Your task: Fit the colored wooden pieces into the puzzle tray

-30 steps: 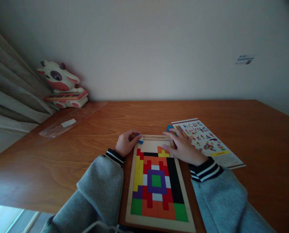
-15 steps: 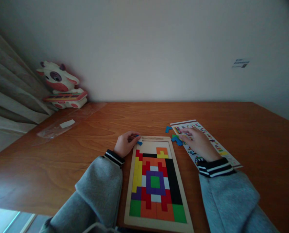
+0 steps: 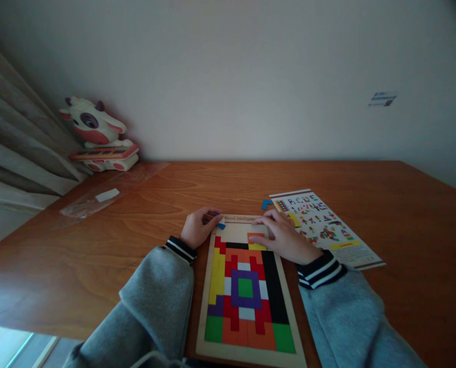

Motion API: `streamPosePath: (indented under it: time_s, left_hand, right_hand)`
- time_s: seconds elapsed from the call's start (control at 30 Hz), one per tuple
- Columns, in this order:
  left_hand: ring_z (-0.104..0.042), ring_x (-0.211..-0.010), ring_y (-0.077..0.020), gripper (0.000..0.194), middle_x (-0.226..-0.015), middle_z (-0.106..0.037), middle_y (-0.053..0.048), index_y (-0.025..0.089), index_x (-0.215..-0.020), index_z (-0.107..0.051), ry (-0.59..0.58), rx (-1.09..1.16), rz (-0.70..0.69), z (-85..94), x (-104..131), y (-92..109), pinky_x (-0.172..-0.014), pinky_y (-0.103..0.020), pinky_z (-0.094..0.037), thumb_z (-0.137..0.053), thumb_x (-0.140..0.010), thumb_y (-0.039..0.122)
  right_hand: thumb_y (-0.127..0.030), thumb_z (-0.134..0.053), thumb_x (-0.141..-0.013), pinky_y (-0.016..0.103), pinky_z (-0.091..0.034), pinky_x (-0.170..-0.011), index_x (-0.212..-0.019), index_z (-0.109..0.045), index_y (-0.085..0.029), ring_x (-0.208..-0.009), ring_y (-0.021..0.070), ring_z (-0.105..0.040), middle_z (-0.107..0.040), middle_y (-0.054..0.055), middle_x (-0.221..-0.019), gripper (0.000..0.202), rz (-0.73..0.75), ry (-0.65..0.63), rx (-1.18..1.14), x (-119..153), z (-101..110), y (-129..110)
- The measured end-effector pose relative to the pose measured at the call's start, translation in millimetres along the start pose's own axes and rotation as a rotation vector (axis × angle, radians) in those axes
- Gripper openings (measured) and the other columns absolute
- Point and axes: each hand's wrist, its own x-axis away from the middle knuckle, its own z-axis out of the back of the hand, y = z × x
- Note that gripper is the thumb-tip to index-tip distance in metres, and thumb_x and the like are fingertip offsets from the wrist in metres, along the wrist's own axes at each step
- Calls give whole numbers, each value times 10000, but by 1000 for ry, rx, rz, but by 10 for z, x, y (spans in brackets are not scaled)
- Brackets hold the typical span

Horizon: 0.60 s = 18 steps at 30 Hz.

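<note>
A wooden puzzle board filled with coloured blocks lies in front of me. At its upper left corner my left hand is closed, pinching a small blue puzzle block partly hidden by the fingers. My right hand reaches over the upper right edge with thumb and fingers apart. The thumb tip is over or touching the orange block and the yellow block; I cannot tell which. Bare board shows in the upper part of the frame. The right hand hides the area just right of the board.
A printed pattern sheet lies right of the board, with a yellow piece near its left edge. Another blue block rests behind the board. Clear plastic wrap and a cow-shaped toy keyboard are at the left.
My right hand has moved left from the loose blocks and sheet to above the board's upper right part. More of the sheet shows now. The left hand has stayed in place.
</note>
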Motion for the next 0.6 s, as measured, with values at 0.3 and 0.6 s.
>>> streamPosePath:
  time_s: [0.3, 0.6]
  left_hand:
    - [-689, -731, -170, 311, -875, -734, -47, 187, -1001, -686, -5, -7, 16, 3, -4, -4, -660, -268, -562, -628, -850, 453]
    - [-692, -757, -181, 312, -887, -733, -54, 189, -992, -685, -2, -6, -2, -2, 4, 1, -690, -283, -569, -625, -850, 461]
  right_hand:
    - [-579, -636, -809, 553, -377, -940, -1030, -660, -295, -1133, 322, -508, -554, 79, -1126, 361, -103, -31, 27, 46, 96, 108]
    - [-477, -563, -897, 424, -458, -882, -896, -692, -235, -951, 235, -603, -643, 67, -965, 274, -14, 5, -140, 0, 174, 126]
